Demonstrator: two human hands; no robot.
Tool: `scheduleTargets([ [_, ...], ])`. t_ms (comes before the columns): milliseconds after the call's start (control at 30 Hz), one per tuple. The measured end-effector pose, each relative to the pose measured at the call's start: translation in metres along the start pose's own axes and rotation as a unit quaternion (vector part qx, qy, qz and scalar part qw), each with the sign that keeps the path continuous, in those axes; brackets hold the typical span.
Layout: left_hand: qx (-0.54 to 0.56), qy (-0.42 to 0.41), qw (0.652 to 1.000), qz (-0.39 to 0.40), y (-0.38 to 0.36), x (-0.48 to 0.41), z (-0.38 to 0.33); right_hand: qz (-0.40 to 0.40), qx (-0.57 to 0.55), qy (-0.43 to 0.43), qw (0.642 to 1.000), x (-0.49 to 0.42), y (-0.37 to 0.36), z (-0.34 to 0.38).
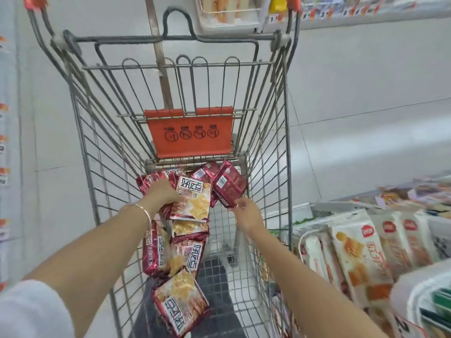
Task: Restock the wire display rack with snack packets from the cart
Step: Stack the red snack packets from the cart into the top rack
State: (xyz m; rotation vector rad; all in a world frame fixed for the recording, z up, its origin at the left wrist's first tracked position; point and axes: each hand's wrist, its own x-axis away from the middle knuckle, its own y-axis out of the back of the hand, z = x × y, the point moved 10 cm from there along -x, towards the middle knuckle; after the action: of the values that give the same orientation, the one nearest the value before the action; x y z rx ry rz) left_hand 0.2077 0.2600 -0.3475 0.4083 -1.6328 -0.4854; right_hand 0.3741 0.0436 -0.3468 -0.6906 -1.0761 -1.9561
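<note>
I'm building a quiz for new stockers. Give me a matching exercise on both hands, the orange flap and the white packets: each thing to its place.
1 left hand
2 right hand
3 orange flap
4 white packets

A far end of the cart
B outside the cart, on the right
C pinching the barcode-side packet by a corner
D gripping the front-facing packet

Pairs: 1-D, 2-C, 3-A, 4-B.

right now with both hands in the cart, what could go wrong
1. The right grip pinches only a corner of the red packet; it may slip back into the cart.
2. The left grip holds the front packet atop a loose pile; lifting could tumble others.
</note>
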Motion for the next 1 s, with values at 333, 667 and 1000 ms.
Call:
scheduleTargets([
  [333,0.387,0.060,0.918,-0.057,-0.010,0.025,0.025,-0.060,-0.071,-0.079,0.992,-0.052,0.000,-0.005],
  [667,0.533,0.020,0.833,-0.151,0.005,0.043,0.071,0.029,0.451,0.100,0.887,-0.118,-0.094,0.037],
  [1000,0.534,0.051,0.825,-0.177,0.008,0.063,0.082,-0.163,0.038,0.193,0.967,-0.069,0.007,0.086],
])
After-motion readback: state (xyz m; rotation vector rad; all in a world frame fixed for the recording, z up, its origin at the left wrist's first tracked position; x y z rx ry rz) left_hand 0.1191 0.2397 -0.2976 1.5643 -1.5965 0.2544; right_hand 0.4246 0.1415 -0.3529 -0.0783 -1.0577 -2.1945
